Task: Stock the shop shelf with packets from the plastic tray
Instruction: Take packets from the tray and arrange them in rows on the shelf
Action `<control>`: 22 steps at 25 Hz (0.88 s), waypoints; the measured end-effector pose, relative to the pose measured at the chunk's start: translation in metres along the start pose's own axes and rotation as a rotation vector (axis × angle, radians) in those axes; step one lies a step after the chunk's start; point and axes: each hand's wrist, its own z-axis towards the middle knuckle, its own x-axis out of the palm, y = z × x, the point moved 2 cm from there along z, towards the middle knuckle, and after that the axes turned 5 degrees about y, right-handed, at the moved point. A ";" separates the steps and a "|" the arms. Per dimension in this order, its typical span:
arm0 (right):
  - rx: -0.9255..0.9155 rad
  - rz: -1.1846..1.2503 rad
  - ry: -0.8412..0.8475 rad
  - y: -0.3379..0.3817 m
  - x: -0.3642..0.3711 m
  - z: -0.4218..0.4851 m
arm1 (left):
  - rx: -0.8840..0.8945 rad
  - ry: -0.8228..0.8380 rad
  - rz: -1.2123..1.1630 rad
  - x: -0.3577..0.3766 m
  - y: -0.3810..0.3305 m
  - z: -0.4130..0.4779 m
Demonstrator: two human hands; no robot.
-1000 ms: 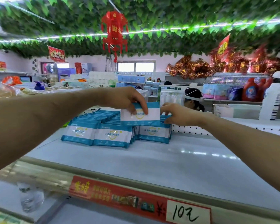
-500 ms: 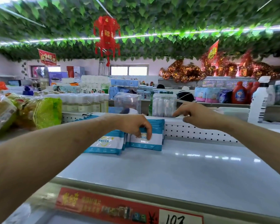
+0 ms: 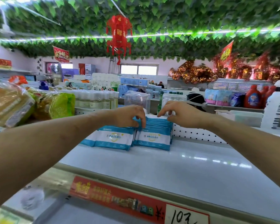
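Left hand (image 3: pixel 129 116) has its fingers curled down over the top edges of the packets (image 3: pixel 153 137), pinching them where two files of them meet. Right hand (image 3: pixel 179 114) sits just beside it with bent fingers on the tops of the rear packets. From my feed I cannot tell whether it grips one or only touches.

The packets stand on edge in two blue-and-white files, side by side, at the back of the shelf (image 3: pixel 176 168) against its perforated rear wall. I judge the stocking partly done. Those two files look full and squared up, but most of the shelf to their right and in front is bare. The tray is out of my view, so I cannot say how many packets remain.

As for writing, the banner (image 3: pixel 61 54) at left carries gold characters too blurred for me to read. The red strip (image 3: pixel 116 196) on the shelf lip is smeared as well. The lantern (image 3: pixel 119 33) bears one gold character. The packet fronts show small Chinese print I cannot make out. The price tag (image 3: pixel 184 215) has a printed ¥ and a handwritten 10.
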 end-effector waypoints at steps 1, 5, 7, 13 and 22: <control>-0.027 0.010 0.011 0.013 0.003 0.009 | -0.048 -0.042 -0.027 -0.008 0.005 -0.017; -0.203 0.038 0.026 0.087 0.024 0.062 | -0.295 -0.148 -0.069 -0.026 0.037 -0.109; -0.317 0.059 0.029 0.135 0.039 0.093 | -0.419 -0.167 -0.040 -0.031 0.053 -0.166; -0.655 0.105 0.117 0.303 0.098 0.149 | -0.832 -0.125 0.044 -0.022 0.060 -0.365; -0.926 0.198 0.504 0.505 0.272 0.110 | -1.360 -0.033 -0.129 0.118 -0.022 -0.586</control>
